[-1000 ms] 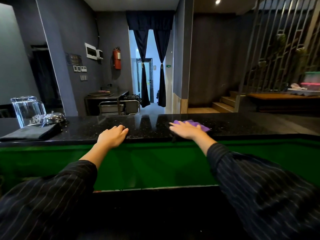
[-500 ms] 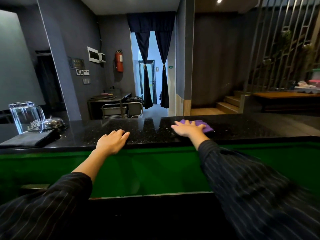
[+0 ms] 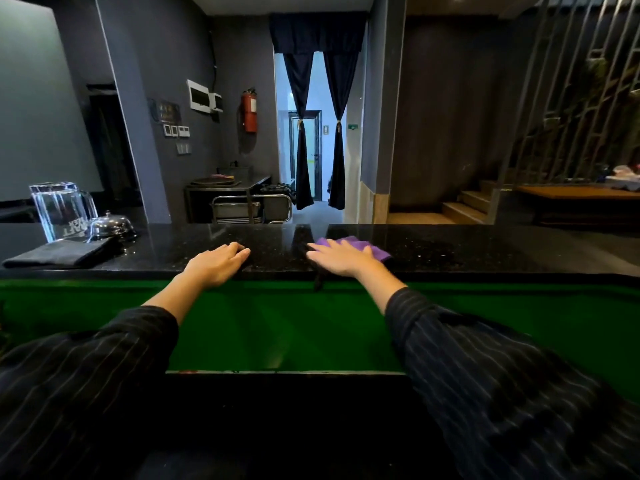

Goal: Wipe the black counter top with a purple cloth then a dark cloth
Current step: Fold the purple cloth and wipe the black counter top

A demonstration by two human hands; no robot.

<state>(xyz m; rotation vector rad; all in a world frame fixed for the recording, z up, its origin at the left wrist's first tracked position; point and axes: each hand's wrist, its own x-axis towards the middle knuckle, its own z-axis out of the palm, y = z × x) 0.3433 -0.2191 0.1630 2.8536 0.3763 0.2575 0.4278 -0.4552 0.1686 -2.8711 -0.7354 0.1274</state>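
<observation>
Table (image 3: pixel 485 251) is stretching black and speckled right across the view, its glossy top catching reflections from the room behind. Under its near edge a green panel (image 3: pixel 311 323) is running the whole width. Two arms in dark pinstriped sleeves (image 3: pixel 485 375) are reaching in from below, one on each side.

Far left on the table, a dark cloth (image 3: pixel 59 254) is lying folded flat, well apart from both hands. Just behind it a clear glass jug (image 3: pixel 59 211) is standing upright. A small metal bell (image 3: pixel 110 226) is sitting beside the jug, right at the cloth's back edge, though whether it is touching the cloth is hard to tell.

Now the hands. The left hand (image 3: pixel 216 263) is resting on the table near its front edge, fingers together and relaxed, holding nothing. The right hand (image 3: pixel 341 258) is lying flat a little way to the right of it, fingers straight and slightly spread, pressing down on a purple cloth (image 3: pixel 377 252). That purple cloth is sitting on the table near the middle, mostly covered by the hand, with its far edge and right corner showing past the fingers.
</observation>
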